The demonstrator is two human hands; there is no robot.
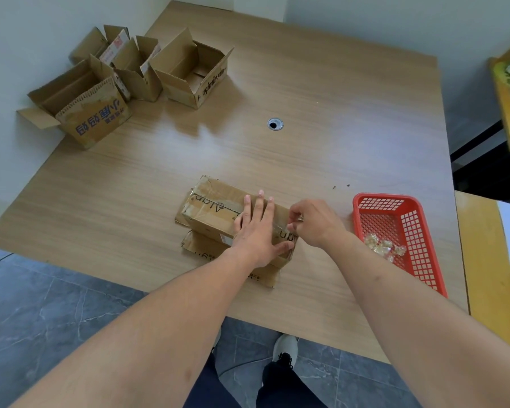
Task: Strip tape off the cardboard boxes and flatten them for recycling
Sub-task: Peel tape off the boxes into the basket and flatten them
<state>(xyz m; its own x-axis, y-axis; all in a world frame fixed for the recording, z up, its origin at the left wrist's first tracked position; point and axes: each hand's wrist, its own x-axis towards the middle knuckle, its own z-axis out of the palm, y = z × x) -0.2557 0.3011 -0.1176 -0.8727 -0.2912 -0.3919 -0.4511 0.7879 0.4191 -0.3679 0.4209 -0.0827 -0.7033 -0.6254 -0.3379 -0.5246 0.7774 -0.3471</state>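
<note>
Both forearms are bare from the elbow down, with no sleeve, watch or ring showing. At six o'clock, dark navy trousers (280, 387) cover the legs, and a pale grey shoe (286, 347) with black laces (286, 358) shows above them.

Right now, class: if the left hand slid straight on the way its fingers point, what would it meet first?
Beyond the box it presses, the left hand would probably meet only bare table, passing left of the grommet hole; depth is uncertain.
</note>
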